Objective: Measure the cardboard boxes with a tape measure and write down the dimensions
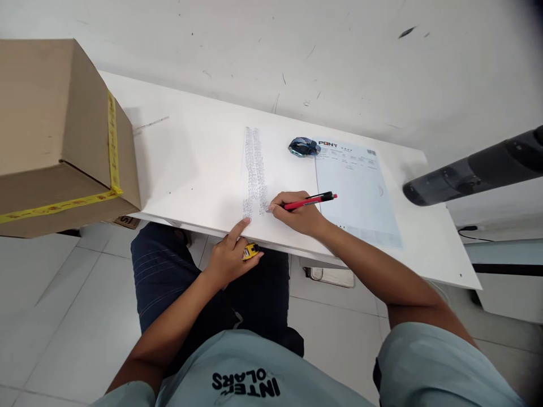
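My right hand (297, 213) is closed round a red and black pen (311, 200), whose tip rests at the lower end of a column of small handwriting (254, 169) on the white table (190, 164). My left hand (231, 257) is at the table's near edge. It holds a small yellow tape measure (251, 251) in its curled fingers, and the forefinger points onto the table beside the writing.
A printed sheet (358, 192) lies right of the pen, with a dark blue clip-like object (304, 147) at its top left corner. A taped cardboard box (59, 135) stands at the left. A dark cylindrical object (475, 169) juts in from the right.
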The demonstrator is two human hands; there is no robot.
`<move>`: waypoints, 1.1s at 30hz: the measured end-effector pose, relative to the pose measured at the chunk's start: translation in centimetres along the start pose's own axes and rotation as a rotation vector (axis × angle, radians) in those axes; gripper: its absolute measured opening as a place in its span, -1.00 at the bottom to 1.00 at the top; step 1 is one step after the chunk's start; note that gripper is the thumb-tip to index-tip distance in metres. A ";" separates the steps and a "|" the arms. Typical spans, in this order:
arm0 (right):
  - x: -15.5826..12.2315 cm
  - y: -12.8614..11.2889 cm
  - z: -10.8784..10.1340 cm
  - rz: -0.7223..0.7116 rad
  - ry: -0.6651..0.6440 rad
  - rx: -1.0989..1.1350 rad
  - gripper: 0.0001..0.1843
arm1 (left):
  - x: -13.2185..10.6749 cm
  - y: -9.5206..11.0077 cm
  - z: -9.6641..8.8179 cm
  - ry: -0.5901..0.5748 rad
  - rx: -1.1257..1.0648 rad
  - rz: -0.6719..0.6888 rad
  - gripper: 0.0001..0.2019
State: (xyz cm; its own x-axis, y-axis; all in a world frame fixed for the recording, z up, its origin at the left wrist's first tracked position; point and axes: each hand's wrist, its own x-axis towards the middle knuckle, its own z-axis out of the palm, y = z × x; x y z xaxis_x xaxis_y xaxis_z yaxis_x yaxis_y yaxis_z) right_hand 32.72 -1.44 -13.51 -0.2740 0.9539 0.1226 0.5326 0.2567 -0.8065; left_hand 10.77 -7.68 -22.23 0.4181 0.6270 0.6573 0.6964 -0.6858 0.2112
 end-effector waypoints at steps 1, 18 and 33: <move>0.0 0.0 0.0 -0.005 -0.016 0.009 -0.82 | 0.0 0.0 0.0 0.001 0.000 0.001 -0.72; -0.1 -0.5 -0.4 -0.035 -0.035 -0.112 -0.80 | -1.0 0.1 0.7 -0.039 -0.038 -0.051 -0.67; -1.4 1.2 0.8 0.071 0.095 -0.207 -0.67 | -3.1 0.6 1.0 -0.180 0.003 -0.066 -0.51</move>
State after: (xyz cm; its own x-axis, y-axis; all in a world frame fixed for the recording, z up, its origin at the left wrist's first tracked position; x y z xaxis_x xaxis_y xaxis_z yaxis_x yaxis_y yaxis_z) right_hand 33.13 -2.58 -15.11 -0.1583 0.9786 0.1316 0.7034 0.2053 -0.6805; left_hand 10.45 -9.71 -24.84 0.4687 0.7269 0.5019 0.7276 -0.6399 0.2473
